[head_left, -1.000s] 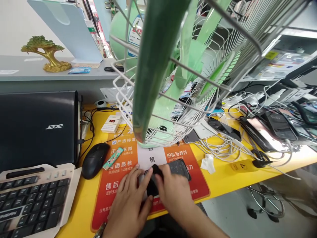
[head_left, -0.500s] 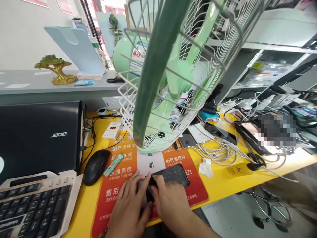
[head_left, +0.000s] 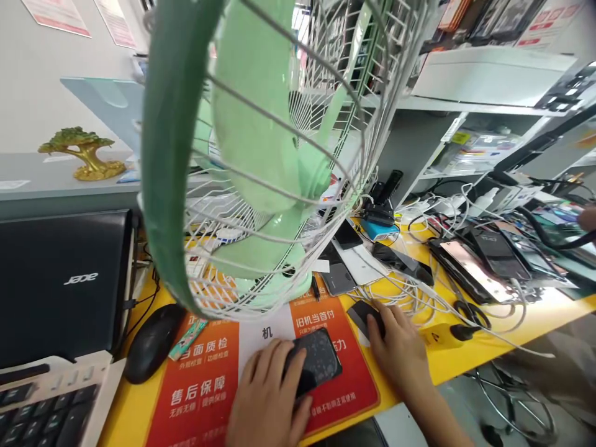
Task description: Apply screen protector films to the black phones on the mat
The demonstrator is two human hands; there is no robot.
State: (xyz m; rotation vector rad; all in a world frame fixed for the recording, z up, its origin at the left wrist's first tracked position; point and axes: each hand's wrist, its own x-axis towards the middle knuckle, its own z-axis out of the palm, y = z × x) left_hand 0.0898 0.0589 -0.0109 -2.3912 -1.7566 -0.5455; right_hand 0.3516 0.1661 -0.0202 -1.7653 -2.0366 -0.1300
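At the near edge of the yellow surface (head_left: pixel 470 351), an orange mat (head_left: pixel 205 397) with printed characters is laid flat, and a black phone (head_left: pixel 316 366) is lying on it, tilted toward two o'clock. The left hand (head_left: pixel 270 403) is spread over the phone's seven o'clock end, its fingers (head_left: pixel 291 375) slightly apart and pressed onto the dark face, pinning rather than gripping it. The right hand (head_left: pixel 403 360) is set at three o'clock of the phone, just off the mat's right edge, with its fingers together on a small black flat object (head_left: pixel 363 310); whether that object is clamped or only touched cannot be told.

Little open room is left at twelve o'clock: the cage of a green desk fan (head_left: pixel 251 186) overhangs the mat's far edge and hides much of the view. At nine o'clock of the phone, a black mouse (head_left: pixel 151 341) and a green wrapped stick (head_left: pixel 186 332) are seen just beside the mat, with a keyboard (head_left: pixel 51 403) and a closed black laptop (head_left: pixel 60 279) beyond. At two o'clock, white cables (head_left: pixel 410 292) and several phones (head_left: pixel 470 270) are crowded near the right hand. A bare strip of yellow runs along the surface's front edge at four o'clock.
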